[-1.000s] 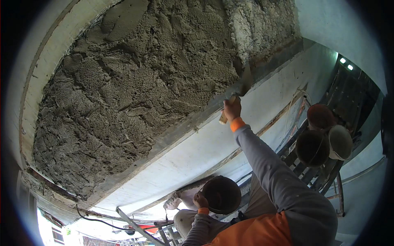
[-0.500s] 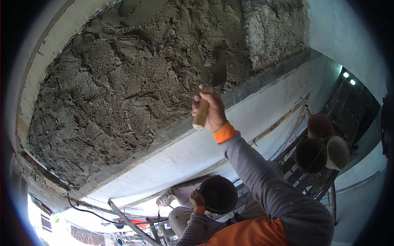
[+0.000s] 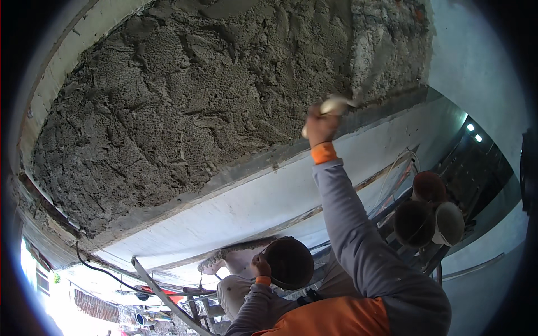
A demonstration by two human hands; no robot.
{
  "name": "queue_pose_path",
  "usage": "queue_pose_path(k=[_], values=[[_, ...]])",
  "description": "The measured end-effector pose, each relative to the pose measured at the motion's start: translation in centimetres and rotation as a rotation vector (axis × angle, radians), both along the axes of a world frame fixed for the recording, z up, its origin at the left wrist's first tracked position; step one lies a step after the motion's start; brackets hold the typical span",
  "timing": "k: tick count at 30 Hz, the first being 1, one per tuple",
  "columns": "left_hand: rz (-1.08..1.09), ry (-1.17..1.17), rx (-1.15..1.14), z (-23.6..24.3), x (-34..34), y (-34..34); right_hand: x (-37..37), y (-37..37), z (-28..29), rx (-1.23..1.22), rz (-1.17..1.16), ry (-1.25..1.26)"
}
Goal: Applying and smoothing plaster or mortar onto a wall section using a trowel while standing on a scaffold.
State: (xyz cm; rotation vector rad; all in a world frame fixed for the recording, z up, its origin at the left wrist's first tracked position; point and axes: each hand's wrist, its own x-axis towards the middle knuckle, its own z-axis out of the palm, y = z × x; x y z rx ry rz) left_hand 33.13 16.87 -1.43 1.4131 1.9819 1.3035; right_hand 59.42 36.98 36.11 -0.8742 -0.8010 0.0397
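Note:
My right hand [image 3: 320,124], blurred by motion, grips a trowel [image 3: 336,104], raised against the surface of wet grey mortar [image 3: 196,84]. The trowel's end is near the border between the dark mortar and a lighter, rough strip [image 3: 381,45] at the upper right. My left hand [image 3: 260,265] is closed on the rim of a dark round bucket [image 3: 290,261] low in the view, above my legs. A pale, mortar-smeared object [image 3: 232,263] lies behind the bucket, partly hidden.
Several buckets [image 3: 414,224] stand on dark scaffold boards at the right. A white band [image 3: 224,207] runs below the mortared area. A diagonal metal bar [image 3: 162,297] and a black cable [image 3: 98,269] are at the lower left, beside a bright opening with clutter.
My right hand with the trowel has moved up and rightward since half a second ago, from the darker mortar toward the lighter strip. The view has shifted slightly. My left hand stays on the bucket.

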Motion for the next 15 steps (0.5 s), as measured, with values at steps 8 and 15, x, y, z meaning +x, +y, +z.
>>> queue_pose_path(k=[8, 15], values=[[-0.062, 0.225, 0.063, -1.1, -0.2, 0.2, -3.5, -3.8, -10.1, -0.374, 0.514, -0.189], [0.019, -0.084, 0.127, -0.1, 0.7, 0.3, 2.8, 8.7, -3.8, -0.165, 0.474, 0.311]])
